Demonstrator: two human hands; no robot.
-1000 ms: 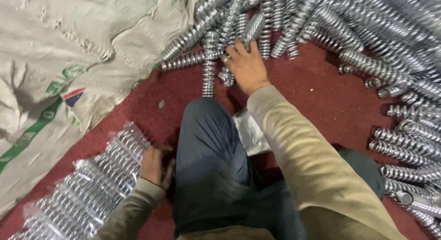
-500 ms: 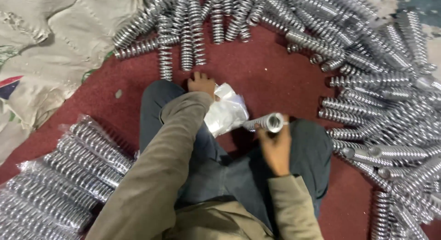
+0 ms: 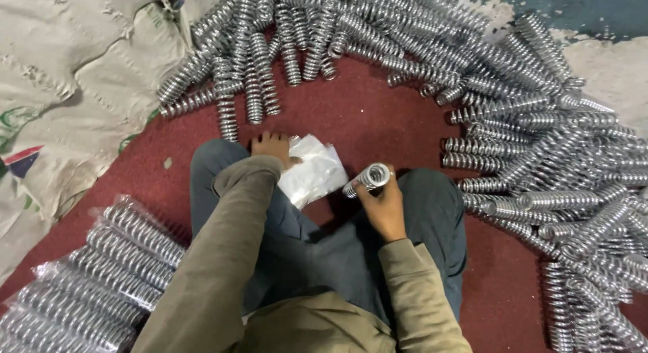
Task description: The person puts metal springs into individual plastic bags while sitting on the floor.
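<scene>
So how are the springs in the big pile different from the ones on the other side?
The loose springs lie bare and jumbled, pointing many ways, in an arc across the red floor. The bagged springs sit side by side in neat rows, each inside clear plastic wrap. Both are shiny silver metal coils of similar shape. The right hand holds one bare spring; the left hand touches clear plastic bags.

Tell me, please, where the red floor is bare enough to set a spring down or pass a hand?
Bare red floor lies ahead of the knees, bordered by the loose spring heap and the plastic bags. A strip at far left runs between the sacking and the wrapped springs. The right side is crowded.
</scene>
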